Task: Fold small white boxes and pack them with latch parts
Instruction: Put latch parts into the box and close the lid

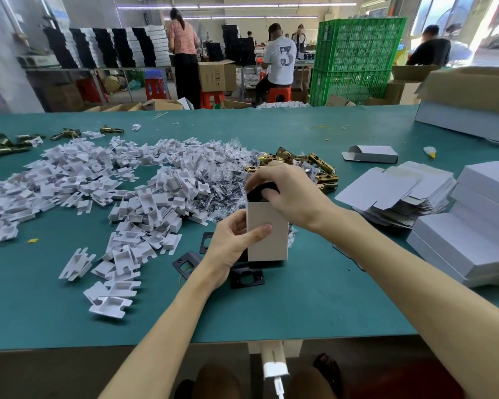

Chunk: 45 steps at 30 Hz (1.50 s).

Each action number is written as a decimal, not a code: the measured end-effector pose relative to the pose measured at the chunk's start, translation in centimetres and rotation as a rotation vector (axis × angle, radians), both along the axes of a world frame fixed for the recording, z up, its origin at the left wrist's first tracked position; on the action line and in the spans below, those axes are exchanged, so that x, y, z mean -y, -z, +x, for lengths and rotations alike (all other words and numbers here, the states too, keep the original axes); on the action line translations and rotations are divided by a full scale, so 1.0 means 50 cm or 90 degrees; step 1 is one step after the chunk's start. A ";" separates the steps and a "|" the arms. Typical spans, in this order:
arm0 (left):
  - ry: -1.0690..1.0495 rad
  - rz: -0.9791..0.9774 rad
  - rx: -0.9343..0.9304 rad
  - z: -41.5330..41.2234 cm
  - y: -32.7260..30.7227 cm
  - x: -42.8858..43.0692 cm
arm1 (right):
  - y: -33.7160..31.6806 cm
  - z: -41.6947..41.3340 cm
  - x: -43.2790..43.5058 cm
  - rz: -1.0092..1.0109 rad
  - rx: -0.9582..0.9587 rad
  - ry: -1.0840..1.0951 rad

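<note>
1. We log the small white box [267, 234] as held upright over the near middle of the green table [300, 306]. Its long axis is vertical and its open mouth faces up.
2. Left hand [231, 249]: it grips the box low on its left side, thumb curled across the front face and fingers behind. We read it as the brace.
3. Right hand [288, 194]: it sits over the mouth of the box, fingers curled round a black part [260, 192] that is partly inside the opening. The fingers cover most of it, so we cannot say which latch part it is.
4. Key relation: the part lies directly above the box cavity and on the same vertical axis. The right hand is nearer the mouth, the left nearer the base.
5. Judgement: the coming move is a straight push down by the right hand while the left holds the box against it.
6. Risk, as we judge it: a part tilted off the axis may catch the rim or bulge the thin card wall.
7. Supplies:
   - Brass latches [314, 168] lie just beyond the right hand, on the far side.
   - Black plates [244, 277] lie on the table below the box, on the near side.
   - Flat box blanks [398, 191] and a stack of finished boxes [473, 240] are to the right.
   - White inserts [98, 182] spread out to the left.
</note>
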<state>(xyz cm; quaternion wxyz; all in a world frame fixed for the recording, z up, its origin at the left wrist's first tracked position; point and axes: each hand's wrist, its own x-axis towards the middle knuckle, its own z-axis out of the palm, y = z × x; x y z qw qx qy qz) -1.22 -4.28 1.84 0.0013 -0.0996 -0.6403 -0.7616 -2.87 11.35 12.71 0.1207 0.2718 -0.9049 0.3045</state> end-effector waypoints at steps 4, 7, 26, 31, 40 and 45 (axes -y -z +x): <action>0.002 -0.005 -0.001 -0.001 0.001 0.000 | 0.010 -0.002 0.005 -0.007 0.016 0.005; 0.002 -0.004 0.000 0.000 0.001 0.000 | 0.026 0.009 0.019 0.022 0.003 0.003; -0.041 0.007 0.019 -0.009 0.013 0.006 | 0.021 -0.015 -0.015 -0.169 -0.132 0.210; -0.084 0.059 0.072 -0.020 0.019 0.010 | 0.073 -0.074 -0.057 -0.171 0.035 0.308; -0.120 0.094 0.105 -0.024 0.014 0.007 | 0.180 -0.104 -0.031 -0.087 0.124 0.216; -0.160 0.147 0.138 -0.026 0.012 0.013 | 0.186 -0.133 0.025 0.018 0.054 0.138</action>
